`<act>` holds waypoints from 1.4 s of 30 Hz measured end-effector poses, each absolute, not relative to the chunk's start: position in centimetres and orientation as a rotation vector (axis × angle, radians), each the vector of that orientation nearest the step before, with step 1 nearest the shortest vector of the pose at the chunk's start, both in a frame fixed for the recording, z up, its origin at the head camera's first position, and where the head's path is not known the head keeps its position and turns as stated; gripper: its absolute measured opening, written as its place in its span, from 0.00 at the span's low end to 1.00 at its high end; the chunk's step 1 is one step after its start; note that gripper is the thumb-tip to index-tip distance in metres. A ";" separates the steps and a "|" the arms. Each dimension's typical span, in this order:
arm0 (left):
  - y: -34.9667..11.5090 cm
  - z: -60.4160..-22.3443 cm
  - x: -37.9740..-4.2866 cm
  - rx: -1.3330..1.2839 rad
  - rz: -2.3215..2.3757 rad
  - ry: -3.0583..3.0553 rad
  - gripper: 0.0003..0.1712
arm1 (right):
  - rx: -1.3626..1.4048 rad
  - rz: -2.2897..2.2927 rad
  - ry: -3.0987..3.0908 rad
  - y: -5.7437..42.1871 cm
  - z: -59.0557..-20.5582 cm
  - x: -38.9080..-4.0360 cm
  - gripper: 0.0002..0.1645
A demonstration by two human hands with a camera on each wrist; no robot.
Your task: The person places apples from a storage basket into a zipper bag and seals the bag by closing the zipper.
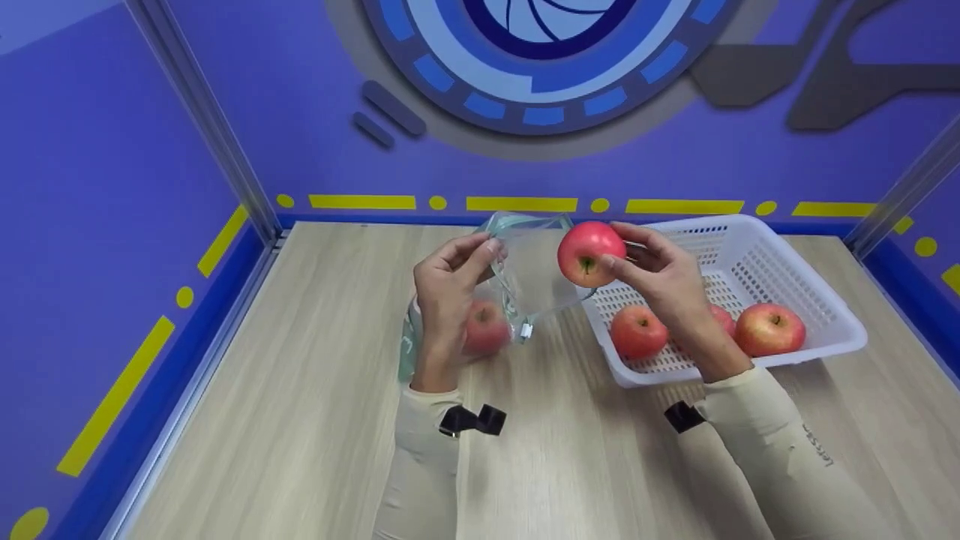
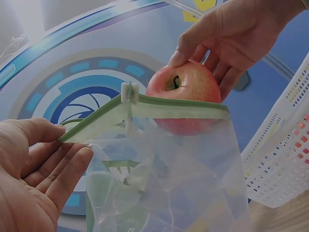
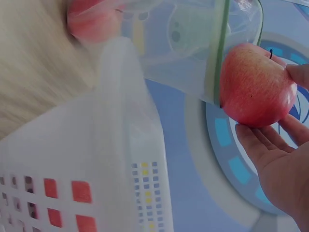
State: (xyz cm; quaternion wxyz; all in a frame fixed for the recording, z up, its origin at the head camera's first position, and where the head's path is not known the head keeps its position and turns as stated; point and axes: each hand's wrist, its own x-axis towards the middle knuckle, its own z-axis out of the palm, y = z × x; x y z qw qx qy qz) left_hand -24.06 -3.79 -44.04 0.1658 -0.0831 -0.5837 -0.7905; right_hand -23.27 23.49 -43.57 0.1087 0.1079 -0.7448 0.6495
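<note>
My left hand (image 1: 450, 289) pinches the edge of a clear zip bag (image 2: 183, 179) with a green rim and a white slider (image 2: 129, 94). One apple (image 1: 486, 328) shows through the plastic, low in the bag. In my right hand (image 1: 667, 277) a red apple (image 1: 590, 253) is gripped between thumb and fingers. That apple is right at the bag's mouth; in the left wrist view its lower part lies behind the green rim, and in the right wrist view (image 3: 258, 84) the apple touches the rim's line. The bag's mouth stands partly spread.
A white perforated basket (image 1: 832, 307) stands to the right, under my right forearm. Inside are an apple (image 1: 639, 331) on the left, another apple (image 1: 771, 330) on the right, and one partly hidden by the wrist. Blue panels (image 1: 300, 112) wall the wooden table (image 1: 315, 450).
</note>
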 end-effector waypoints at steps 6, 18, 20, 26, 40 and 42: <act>-3.6 -44.0 -24.0 -0.204 -2.256 -1.686 0.09 | 0.322 1.853 -2.234 22.7 -44.1 -23.4 0.36; -3.1 -44.1 -23.9 -0.277 -2.262 -1.700 0.11 | 0.378 1.475 -2.355 21.2 -45.3 -23.7 0.35; -3.0 -44.1 -23.9 -0.280 -2.259 -1.709 0.11 | 0.378 1.416 -2.390 21.1 -45.5 -23.8 0.35; -2.6 -44.0 -23.7 -0.290 -2.266 -1.708 0.10 | 0.406 1.322 -2.473 21.2 -46.1 -24.0 0.37; -2.3 -44.0 -23.9 -0.283 -2.286 -1.630 0.08 | 0.381 1.330 -2.558 21.9 -46.6 -24.5 0.22; -2.4 -43.9 -23.9 -0.267 -2.276 -1.625 0.08 | 0.389 1.310 -2.583 22.0 -46.7 -24.5 0.16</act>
